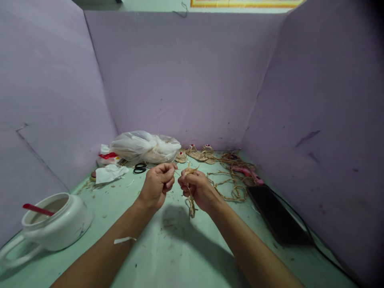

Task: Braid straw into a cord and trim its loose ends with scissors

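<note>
A green bench (156, 256) stretches beneath the left hand (160, 184) and right hand (196, 186). Beyond the left hand lies a tied plastic bag (144, 146); well to its left stands a white pot (63, 224). Tangled rope (232, 159) lies right of the right hand, which grips a short straw braid (192, 208) hanging beneath it. The left hand pinches a thin strand (177, 173) running between the two.
</note>
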The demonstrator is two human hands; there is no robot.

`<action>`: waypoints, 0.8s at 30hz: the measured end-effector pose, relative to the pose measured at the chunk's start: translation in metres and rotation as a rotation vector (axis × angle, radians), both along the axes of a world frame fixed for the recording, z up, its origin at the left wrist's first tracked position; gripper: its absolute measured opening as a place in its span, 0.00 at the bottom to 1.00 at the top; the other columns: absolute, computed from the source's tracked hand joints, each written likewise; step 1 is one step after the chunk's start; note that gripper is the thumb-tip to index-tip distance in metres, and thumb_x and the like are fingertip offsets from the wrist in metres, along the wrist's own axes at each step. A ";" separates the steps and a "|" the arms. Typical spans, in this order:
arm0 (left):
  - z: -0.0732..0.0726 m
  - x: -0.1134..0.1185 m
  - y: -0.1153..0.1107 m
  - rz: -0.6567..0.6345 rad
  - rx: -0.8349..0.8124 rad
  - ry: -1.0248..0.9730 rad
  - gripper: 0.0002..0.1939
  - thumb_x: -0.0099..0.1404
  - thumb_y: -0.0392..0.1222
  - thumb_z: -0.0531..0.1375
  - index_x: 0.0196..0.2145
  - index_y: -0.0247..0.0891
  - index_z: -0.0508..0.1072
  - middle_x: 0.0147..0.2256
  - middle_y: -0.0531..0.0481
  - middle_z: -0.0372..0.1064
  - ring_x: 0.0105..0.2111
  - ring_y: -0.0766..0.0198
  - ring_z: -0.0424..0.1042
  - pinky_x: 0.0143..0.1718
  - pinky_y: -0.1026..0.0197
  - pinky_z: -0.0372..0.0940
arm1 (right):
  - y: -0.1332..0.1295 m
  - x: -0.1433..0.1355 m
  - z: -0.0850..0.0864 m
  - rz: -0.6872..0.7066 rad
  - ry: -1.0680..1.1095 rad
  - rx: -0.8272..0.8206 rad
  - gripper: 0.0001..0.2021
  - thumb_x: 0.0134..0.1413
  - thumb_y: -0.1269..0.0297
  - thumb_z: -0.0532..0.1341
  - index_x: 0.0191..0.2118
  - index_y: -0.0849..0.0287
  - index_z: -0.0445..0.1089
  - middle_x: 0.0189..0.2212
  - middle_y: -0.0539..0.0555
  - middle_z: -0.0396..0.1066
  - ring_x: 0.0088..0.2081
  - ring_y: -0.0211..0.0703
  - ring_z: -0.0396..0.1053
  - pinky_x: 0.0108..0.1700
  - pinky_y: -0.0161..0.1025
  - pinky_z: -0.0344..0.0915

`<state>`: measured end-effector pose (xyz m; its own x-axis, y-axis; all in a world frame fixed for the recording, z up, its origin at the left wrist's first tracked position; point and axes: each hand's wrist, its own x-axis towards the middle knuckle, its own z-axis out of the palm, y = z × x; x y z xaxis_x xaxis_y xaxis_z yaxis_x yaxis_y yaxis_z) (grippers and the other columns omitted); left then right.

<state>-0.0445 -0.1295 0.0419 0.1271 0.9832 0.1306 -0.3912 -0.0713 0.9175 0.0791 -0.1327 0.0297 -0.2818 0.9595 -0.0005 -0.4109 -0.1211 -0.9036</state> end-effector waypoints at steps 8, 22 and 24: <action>-0.002 -0.001 0.003 0.020 -0.045 -0.014 0.09 0.45 0.37 0.63 0.23 0.32 0.66 0.12 0.60 0.52 0.11 0.79 0.47 0.12 0.73 0.38 | 0.001 0.001 -0.002 -0.017 -0.009 0.026 0.06 0.35 0.65 0.63 0.24 0.62 0.68 0.19 0.48 0.63 0.20 0.31 0.59 0.25 0.34 0.63; 0.003 -0.001 0.004 -0.119 -0.186 -0.147 0.09 0.45 0.30 0.60 0.21 0.33 0.60 0.21 0.55 0.58 0.15 0.79 0.53 0.12 0.76 0.46 | 0.002 -0.005 -0.006 -0.051 0.011 -0.038 0.05 0.34 0.67 0.61 0.19 0.62 0.64 0.15 0.46 0.59 0.17 0.29 0.54 0.17 0.28 0.50; 0.002 -0.005 0.008 -0.070 -0.171 -0.033 0.08 0.45 0.32 0.60 0.21 0.33 0.61 0.22 0.54 0.59 0.16 0.78 0.55 0.13 0.75 0.47 | 0.004 -0.003 -0.006 -0.044 -0.004 -0.026 0.06 0.32 0.67 0.63 0.18 0.62 0.64 0.14 0.45 0.58 0.16 0.28 0.52 0.17 0.29 0.46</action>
